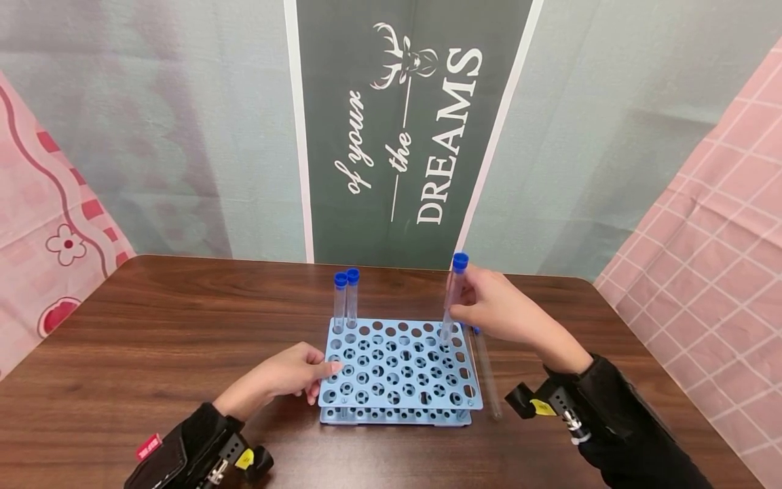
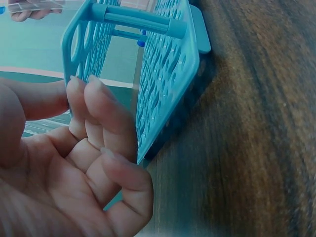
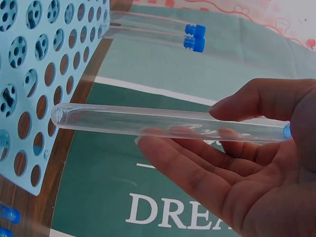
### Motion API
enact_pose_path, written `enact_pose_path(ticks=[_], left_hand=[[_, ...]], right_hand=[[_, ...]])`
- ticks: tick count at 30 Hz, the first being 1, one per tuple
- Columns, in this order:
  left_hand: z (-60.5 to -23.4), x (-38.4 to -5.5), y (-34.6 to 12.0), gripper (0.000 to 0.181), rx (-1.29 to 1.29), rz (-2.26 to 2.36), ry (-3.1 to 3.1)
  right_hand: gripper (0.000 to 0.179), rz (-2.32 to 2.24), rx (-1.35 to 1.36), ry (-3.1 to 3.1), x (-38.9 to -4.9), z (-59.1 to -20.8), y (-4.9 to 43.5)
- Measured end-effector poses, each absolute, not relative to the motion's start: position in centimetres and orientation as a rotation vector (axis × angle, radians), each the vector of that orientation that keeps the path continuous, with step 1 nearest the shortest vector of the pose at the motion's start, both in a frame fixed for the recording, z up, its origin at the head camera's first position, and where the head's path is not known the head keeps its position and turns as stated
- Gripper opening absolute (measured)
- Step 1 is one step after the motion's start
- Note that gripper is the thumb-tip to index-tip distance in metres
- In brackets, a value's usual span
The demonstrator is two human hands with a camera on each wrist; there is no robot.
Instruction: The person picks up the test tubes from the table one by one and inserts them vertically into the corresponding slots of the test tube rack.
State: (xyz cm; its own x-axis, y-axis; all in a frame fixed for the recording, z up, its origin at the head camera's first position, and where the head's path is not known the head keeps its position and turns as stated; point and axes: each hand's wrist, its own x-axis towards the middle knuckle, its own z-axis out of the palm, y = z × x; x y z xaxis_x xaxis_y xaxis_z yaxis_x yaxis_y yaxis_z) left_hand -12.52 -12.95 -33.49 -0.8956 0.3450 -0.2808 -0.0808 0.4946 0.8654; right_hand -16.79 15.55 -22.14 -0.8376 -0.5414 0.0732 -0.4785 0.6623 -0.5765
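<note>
A light-blue test tube rack (image 1: 400, 405) with rows of round holes stands on the table. My left hand (image 1: 287, 372) grips its left edge, thumb over the top plate and fingertips beneath it, as the left wrist view shows. Between thumb and fingers, my right hand (image 1: 497, 305) holds a clear test tube (image 3: 173, 122) with a blue cap (image 1: 461, 261). The tube leans slightly, its rounded bottom close over the holes at the rack's back right. Two capped tubes (image 1: 339, 309) stand upright side by side in the back left corner.
On the table right of the rack lie loose test tubes (image 1: 487, 377), their blue caps (image 3: 9, 213) showing low in the right wrist view. The brown wooden table (image 1: 214, 305) ends at a hanging cloth (image 1: 391, 238) printed with white lettering. Pink cloths hang at both sides.
</note>
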Motion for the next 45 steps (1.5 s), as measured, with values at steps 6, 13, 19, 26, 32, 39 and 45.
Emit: enact_pose_path(ticks=[6,13,19,26,32,39,45], left_hand=[[-33.4,-12.5,-13.0,0.035,0.224,1.38,2.321],[-33.4,-12.5,-13.0,0.035,0.221,1.377,2.323],[-33.4,-12.6,-13.1,0.034,0.217,1.376,2.325],[-33.4,-12.6,-13.1,0.034,0.233,1.379,2.325],[-33.4,-12.6,-13.0,0.034,0.232,1.381,2.325],[-33.4,-12.6,-13.0,0.034,0.219,1.381,2.325],[-33.5,-12.5,-13.0,0.034,0.213,1.378,2.327]], right_hand=[[0.011,-0.926,-0.895,2.759,-17.0,-22.4,14.7],[0.011,-0.944,-0.894,2.733,-17.2,-22.7,13.9],[0.012,-0.954,-0.883,2.718,-17.4,-22.9,13.1],[0.011,-0.981,-0.911,2.701,-17.5,-23.0,12.3],[0.01,-0.968,-0.934,2.715,-17.7,-23.2,12.1],[0.009,-0.959,-0.965,2.699,-18.0,-23.4,11.9],[0.01,-0.96,-0.946,2.684,-18.2,-23.6,11.5]])
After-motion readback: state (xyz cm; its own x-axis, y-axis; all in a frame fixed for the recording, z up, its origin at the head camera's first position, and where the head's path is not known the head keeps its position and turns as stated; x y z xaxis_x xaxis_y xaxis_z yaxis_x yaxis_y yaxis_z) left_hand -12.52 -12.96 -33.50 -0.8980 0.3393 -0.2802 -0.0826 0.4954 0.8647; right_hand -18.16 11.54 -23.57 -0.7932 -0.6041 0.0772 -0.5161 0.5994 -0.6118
